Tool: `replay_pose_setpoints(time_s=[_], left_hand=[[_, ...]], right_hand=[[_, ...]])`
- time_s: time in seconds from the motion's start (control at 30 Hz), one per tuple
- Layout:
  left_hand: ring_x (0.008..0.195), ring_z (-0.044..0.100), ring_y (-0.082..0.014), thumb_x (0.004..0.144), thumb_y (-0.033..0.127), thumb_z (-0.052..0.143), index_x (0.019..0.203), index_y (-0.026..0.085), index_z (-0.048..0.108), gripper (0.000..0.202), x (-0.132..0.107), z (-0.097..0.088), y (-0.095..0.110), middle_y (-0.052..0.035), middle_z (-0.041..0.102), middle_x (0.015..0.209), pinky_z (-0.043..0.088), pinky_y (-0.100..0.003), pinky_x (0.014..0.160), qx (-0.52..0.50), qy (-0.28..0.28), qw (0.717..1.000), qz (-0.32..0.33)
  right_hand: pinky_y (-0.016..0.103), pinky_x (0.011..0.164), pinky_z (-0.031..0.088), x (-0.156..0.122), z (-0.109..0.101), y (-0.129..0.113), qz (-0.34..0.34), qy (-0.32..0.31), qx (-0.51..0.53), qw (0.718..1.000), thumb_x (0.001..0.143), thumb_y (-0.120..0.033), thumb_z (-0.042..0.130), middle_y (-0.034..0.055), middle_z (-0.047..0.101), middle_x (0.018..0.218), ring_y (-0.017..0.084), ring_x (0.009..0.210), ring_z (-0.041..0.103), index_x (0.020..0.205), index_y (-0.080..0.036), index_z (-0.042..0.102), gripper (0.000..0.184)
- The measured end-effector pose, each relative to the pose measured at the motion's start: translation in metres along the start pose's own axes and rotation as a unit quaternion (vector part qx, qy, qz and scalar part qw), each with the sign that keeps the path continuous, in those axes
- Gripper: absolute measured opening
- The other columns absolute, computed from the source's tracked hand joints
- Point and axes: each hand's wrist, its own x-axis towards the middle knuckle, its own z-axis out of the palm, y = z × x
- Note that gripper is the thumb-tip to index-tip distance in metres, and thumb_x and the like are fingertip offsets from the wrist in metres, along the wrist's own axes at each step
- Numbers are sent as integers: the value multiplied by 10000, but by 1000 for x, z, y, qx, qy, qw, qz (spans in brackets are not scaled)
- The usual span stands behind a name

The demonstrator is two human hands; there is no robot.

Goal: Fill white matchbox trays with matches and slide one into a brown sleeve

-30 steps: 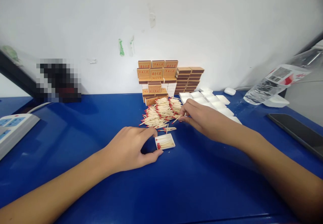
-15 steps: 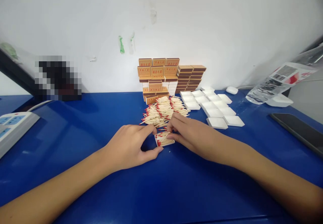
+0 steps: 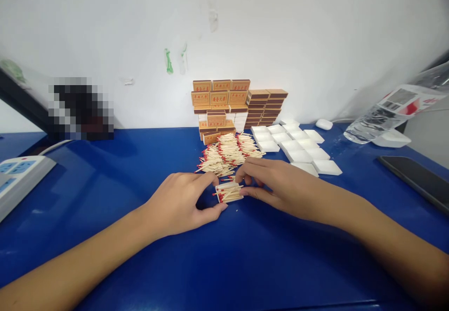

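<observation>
A small white matchbox tray (image 3: 228, 200) lies on the blue table, holding red-headed matches (image 3: 229, 192) that cross at slight angles; a few heads poke over its left end. My left hand (image 3: 185, 203) grips this tray at its left end, thumb on the near side and index finger on the far side. At the right end is my right hand (image 3: 268, 182), thumb and index finger apart, the thumb tip by the match ends. Just beyond lies a heap of loose matches (image 3: 229, 154), with a few strays between it and the tray.
Stacked matchboxes (image 3: 219, 98) stand against the wall, beside more brown-sided boxes (image 3: 264, 107). Several white trays (image 3: 298, 145) lie right of the heap. Farther right are a water bottle (image 3: 382, 110), a white case (image 3: 324, 124) and a phone (image 3: 417, 180). A power strip (image 3: 24, 180) is at left.
My right hand has drawn back slightly to the right from over the tray. More matches now lie across the tray's top. The left hand keeps its hold.
</observation>
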Motion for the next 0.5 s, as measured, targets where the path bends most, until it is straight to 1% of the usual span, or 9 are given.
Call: replay_pose_setpoints(time_s=[0.03, 0.1, 0.17, 0.3, 0.4, 0.5], left_hand=[[515, 471, -133, 922, 439, 687, 1046, 217, 655, 257, 0, 0, 0, 73, 470, 607, 306, -263, 557, 0, 2, 1000, 1], [513, 471, -132, 919, 432, 690, 1051, 218, 655, 254, 0, 0, 0, 75, 471, 604, 310, -262, 558, -3, 4, 1000, 2], [513, 476, -133, 916, 426, 692, 1046, 217, 655, 248, -1, -1, 0, 75, 473, 602, 315, -263, 558, -4, 3, 1000, 2], [523, 489, -138, 915, 440, 691, 1042, 216, 658, 259, -2, -1, 0, 69, 489, 614, 322, -269, 560, 1, 0, 1000, 2], [522, 490, -138, 919, 447, 692, 1065, 222, 659, 270, -2, -1, 0, 71, 491, 616, 321, -271, 559, 0, 3, 1000, 1], [516, 489, -137, 917, 441, 698, 1067, 221, 662, 268, -1, -1, 0, 73, 484, 611, 322, -271, 555, -1, 5, 1000, 3]], right_hand=[[324, 749, 463, 0, 0, 0, 0, 0, 10, 1000, 1051, -262, 590, 45, 686, 1032, 197, 889, 645, 1028, -209, 621, 65], [314, 745, 454, 2, 0, -2, -1, -2, 29, 1000, 1046, -229, 590, 34, 686, 993, 185, 870, 636, 958, -208, 607, 92], [310, 734, 446, 3, 0, -5, -1, -5, 37, 999, 1038, -202, 592, 31, 681, 973, 179, 846, 626, 927, -205, 596, 112], [310, 729, 441, 5, 4, -6, -1, 10, 39, 999, 1033, -181, 586, 35, 670, 979, 173, 835, 614, 923, -201, 593, 112], [317, 747, 443, 5, 5, -5, 9, 23, 41, 999, 1035, -222, 606, 39, 665, 1009, 179, 864, 614, 965, -199, 606, 73], [313, 743, 440, 5, 5, -4, 16, 21, 50, 998, 1025, -241, 636, 28, 661, 979, 178, 858, 605, 969, -200, 605, 76]])
